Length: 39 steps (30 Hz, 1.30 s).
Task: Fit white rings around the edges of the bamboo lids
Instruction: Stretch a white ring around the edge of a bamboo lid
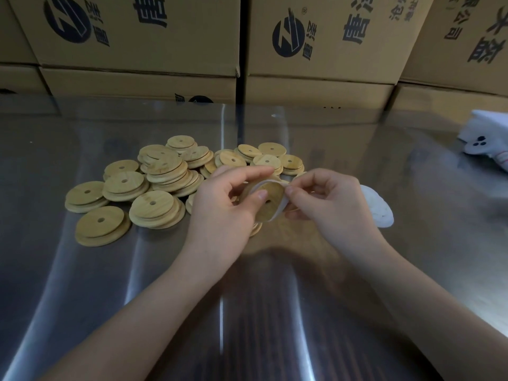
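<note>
Above the worktop's (pixel 357 270) middle, just in front of the lid pile (pixel 154 182), my left fingers (pixel 247 173) curl round one bamboo lid (pixel 270 202) while my right fingers (pixel 310 176) pinch the white ring (pixel 281 207), seemingly half seated on its rim, so next I stretch it over the rest.

- Left hand (pixel 228 199): raised off the surface, fingers curled, thumb and forefinger pinching.
- Right hand (pixel 327 199): level with it, thumb and fingertips pinched.
- Both forearms bare, converging inward.
</note>
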Motion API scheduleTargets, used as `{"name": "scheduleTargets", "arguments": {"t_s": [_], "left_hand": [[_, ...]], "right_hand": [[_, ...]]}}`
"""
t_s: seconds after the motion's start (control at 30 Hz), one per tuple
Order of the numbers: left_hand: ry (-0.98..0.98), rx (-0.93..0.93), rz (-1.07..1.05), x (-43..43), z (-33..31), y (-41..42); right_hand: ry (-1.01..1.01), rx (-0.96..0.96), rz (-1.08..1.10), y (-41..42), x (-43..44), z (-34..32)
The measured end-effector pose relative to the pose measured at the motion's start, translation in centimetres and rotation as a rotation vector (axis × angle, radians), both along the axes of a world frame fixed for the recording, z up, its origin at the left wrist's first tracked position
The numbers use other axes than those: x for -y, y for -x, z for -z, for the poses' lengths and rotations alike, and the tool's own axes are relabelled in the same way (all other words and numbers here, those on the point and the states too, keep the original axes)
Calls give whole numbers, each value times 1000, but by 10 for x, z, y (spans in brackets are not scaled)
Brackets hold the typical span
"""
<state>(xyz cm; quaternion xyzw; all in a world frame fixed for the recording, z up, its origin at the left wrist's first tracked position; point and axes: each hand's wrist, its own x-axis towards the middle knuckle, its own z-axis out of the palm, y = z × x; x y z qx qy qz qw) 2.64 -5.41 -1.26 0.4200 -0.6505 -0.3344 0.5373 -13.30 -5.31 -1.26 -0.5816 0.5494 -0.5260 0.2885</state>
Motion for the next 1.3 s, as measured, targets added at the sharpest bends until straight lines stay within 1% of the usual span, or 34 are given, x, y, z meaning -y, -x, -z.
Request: {"name": "scheduleTargets", "arguments": {"t_s": [0.13, 0.23, 0.3, 0.4, 0.5, 0.63, 0.83, 0.9, 1.0, 1.17, 1.23, 1.3], "left_hand": [[-26, 12, 30, -2, -3, -2], [-27, 29, 57, -2, -5, -2], [-21, 30, 67, -2, -5, -3], [-37, -1, 80, 0, -3, -4], [-73, -53, 92, 1, 0, -2], [-102, -127, 72, 3, 4, -1], [-161, -251, 72, 7, 6, -3], [-160, -267, 90, 7, 6, -4], [-177, -279, 138, 8, 7, -5], [-154, -215, 182, 6, 12, 1], [-147, -200, 180, 5, 11, 2], [-156, -194, 175, 5, 9, 3]], "right_hand": [[-119, 66, -123, 6, -1, -9], [-210, 124, -178, 9, -1, -14], [-255, 124, -204, 11, -1, -16], [-267, 88, -218, 13, 0, -16], [-243, 41, -220, 14, 1, -15], [-142, -34, -184, 9, 0, -8], [-119, 77, -161, 1, 0, -1], [-83, 83, -141, -1, 0, 1], [5, 25, -85, -1, -1, 4], [139, -184, 22, 1, 2, 11], [149, -196, 55, 2, 3, 11], [121, -166, 57, 3, 4, 10]]}}
